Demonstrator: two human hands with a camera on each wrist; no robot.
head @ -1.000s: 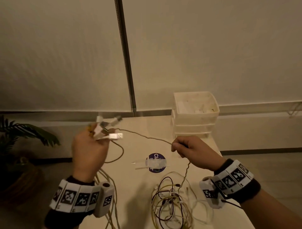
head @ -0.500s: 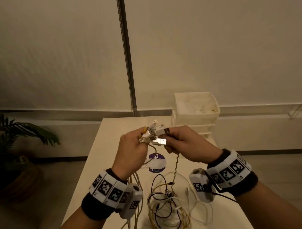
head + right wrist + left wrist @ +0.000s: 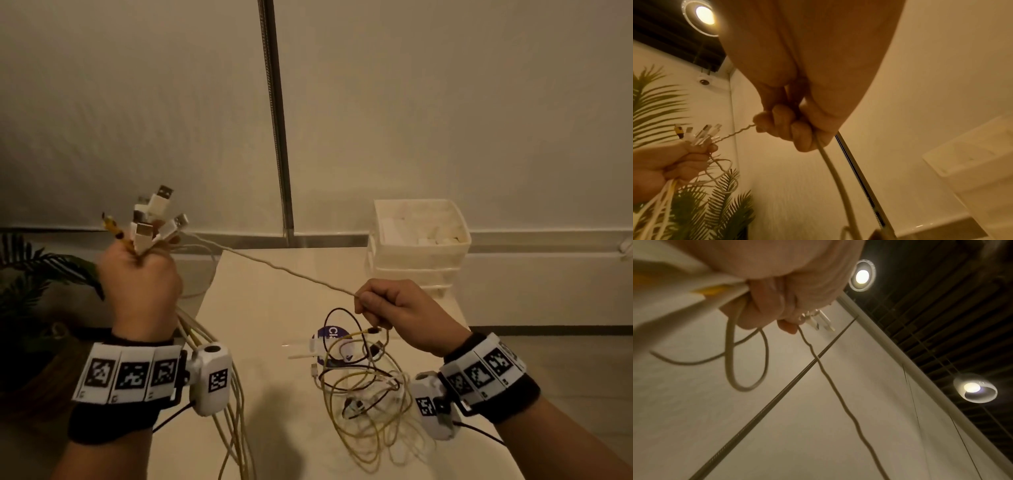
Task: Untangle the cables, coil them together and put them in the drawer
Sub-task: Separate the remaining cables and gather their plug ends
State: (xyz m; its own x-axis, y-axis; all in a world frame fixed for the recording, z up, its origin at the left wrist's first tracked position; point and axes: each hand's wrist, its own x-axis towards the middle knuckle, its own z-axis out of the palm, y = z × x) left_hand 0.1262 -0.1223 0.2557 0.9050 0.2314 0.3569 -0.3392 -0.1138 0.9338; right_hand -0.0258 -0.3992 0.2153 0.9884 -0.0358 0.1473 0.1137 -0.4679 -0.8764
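Note:
My left hand (image 3: pixel 142 274) is raised at the left and grips a bundle of cables just below their white USB plugs (image 3: pixel 156 214), which fan out above the fist; the cords hang down past my wrist. One thin beige cable (image 3: pixel 274 265) runs taut from that bundle to my right hand (image 3: pixel 387 305), which pinches it over the table. In the right wrist view the right fingers (image 3: pixel 785 128) curl round the same cable. A tangle of yellow, black and white cables (image 3: pixel 366 380) lies on the table under the right hand. The white drawer unit (image 3: pixel 419 246) stands at the table's far right.
The white table (image 3: pixel 267 308) carries a round purple sticker (image 3: pixel 330 337) beneath the tangle. A leafy potted plant (image 3: pixel 30 284) stands on the floor to the left. A metal pole (image 3: pixel 275 116) runs up the wall behind the table.
My hands were together at the plugs half a second ago. The left hand has swung up and left with the bundle, and the right hand has slid down and right along one cable, drawing it taut.

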